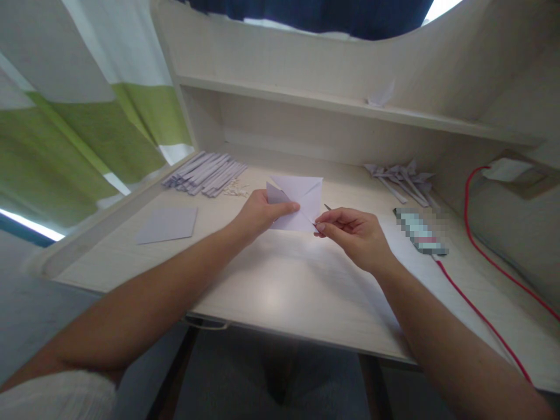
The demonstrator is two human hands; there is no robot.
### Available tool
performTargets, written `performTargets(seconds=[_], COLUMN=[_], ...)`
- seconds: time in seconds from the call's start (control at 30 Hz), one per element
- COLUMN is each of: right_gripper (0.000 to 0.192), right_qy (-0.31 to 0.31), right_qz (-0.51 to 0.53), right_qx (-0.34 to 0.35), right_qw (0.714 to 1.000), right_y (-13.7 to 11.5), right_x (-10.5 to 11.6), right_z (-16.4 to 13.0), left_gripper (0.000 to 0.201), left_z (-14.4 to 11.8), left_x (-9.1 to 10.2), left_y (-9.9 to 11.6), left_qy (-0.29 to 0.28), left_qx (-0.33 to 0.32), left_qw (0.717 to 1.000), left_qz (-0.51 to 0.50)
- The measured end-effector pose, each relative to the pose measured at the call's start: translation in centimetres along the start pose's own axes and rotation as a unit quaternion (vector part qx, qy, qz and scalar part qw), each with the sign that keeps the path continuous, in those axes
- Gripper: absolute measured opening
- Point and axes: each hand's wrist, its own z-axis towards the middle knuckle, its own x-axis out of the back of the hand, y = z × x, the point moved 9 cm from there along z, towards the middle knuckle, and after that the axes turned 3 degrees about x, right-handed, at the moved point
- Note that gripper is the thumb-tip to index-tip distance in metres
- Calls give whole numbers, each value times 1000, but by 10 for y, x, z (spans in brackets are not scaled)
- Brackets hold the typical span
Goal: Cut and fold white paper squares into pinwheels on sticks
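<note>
Hiding thin tool [327, 207]: folded paper [300, 201]

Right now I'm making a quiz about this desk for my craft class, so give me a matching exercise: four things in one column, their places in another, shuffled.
Things:
1. folded paper
2. flat paper sheet
3. stack of paper strips
4. red cable

Places:
A. at the back left of the desk
B. along the desk's right side
C. between the left hand and right hand
D. lying alone on the left of the desk

Pairs: 1-C, 2-D, 3-A, 4-B
</note>
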Motion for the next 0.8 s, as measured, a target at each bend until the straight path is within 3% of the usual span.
performTargets(seconds=[0.8], right_gripper=[8], right_qy=[19], right_qz=[6], right_qx=[-14], right_qw=[1000], right_y=[5], right_x=[-1], right_z=[-1], left_gripper=[27], left_z=[1], left_x=[0], left_y=[-4], left_qy=[-3], left_qx=[-3], left_qw=[1000], left_qz=[-10])
